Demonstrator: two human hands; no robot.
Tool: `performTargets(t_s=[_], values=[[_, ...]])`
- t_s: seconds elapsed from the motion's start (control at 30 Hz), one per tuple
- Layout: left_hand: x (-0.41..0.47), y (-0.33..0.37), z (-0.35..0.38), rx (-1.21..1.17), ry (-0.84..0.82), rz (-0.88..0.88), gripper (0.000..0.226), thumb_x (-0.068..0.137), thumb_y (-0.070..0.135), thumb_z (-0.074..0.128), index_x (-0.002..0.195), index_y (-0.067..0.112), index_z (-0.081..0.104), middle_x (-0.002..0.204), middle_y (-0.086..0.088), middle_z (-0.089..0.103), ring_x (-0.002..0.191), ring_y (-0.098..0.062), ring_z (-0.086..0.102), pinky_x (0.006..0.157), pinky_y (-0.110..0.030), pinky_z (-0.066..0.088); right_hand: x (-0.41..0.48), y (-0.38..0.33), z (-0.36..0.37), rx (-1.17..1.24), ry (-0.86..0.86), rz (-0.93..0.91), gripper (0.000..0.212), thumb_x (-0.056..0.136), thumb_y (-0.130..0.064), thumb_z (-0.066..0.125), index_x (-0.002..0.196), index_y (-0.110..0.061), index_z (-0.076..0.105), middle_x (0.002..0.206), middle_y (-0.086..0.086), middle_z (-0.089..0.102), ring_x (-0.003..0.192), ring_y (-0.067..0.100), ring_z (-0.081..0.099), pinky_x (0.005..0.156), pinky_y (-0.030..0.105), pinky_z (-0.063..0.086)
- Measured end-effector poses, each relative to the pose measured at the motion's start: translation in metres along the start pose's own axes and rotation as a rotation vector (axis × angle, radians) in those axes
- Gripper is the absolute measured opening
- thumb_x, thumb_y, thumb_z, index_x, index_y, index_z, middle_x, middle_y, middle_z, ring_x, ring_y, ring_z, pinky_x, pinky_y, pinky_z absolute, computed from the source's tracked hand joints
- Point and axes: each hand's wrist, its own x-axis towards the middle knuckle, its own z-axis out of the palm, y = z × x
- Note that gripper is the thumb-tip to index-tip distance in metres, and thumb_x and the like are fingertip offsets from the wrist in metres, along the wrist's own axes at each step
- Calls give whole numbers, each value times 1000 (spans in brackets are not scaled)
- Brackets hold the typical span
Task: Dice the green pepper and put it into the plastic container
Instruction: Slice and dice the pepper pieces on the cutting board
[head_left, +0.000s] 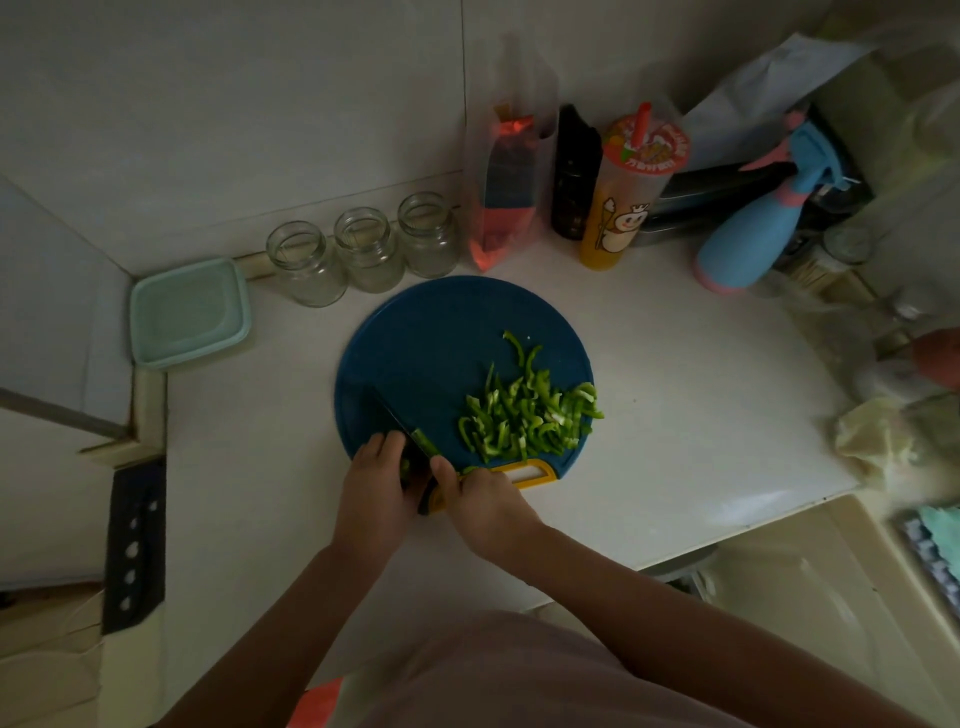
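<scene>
Board: round blue cutting board (415, 353) mid-counter, its yellow handle towards the near edge.
Room: bare counter (701, 415) left and right of the board; three glass jars (366, 249) just past its far rim.
Pepper: bright green pepper strips (524, 415) heaped at the board's near-right rim.
Container: lidded teal plastic container (189, 312) in the counter's far-left corner.
Left hand (376, 488): fingers curled on a pepper piece at the near rim.
Right hand (485, 504): gripping the knife (395, 415), blade angled far-left.

Dim light — white countertop (675, 415), pale tiled wall (260, 104) meeting in corner.
</scene>
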Motion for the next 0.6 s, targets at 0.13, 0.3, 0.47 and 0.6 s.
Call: performTargets(t_s=[0.13, 0.3, 0.47, 0.6], values=[[1, 1, -1, -17, 4, 1, 25, 75, 11, 74, 79, 4, 51, 76, -12, 53, 66, -29, 52, 54, -28, 33, 3, -7, 1, 90, -26, 61, 52, 102, -44, 18, 106, -7, 55, 73, 5, 46, 61, 14, 42, 55, 28, 33], [1, 1, -2, -14, -1, -7, 24, 71, 2, 72, 77, 2, 49, 75, -15, 52, 67, -34, 53, 55, -29, 32, 12, -11, 14, 149, 55, 111, 52, 101, -43, 24, 116, -1, 50, 90, 16, 54, 93, 36, 57, 74, 40, 44], [0, 0, -1, -27, 2, 1, 22, 72, 2, 71, 79, 1, 51, 80, -15, 52, 68, -35, 53, 55, -30, 34, 15, -16, 17, 157, 102, 128, 66, 96, -56, 22, 96, -2, 59, 94, 20, 63, 94, 37, 61, 80, 41, 48], [-6, 1, -1, -42, 3, -39, 27, 80, 18, 72, 97, 3, 58, 91, -12, 56, 79, -30, 56, 64, -30, 40, 23, -14, 11, 220, 154, 143, 65, 98, -57, 22, 86, -7, 61, 71, 7, 54, 90, 34, 62, 67, 33, 38]])
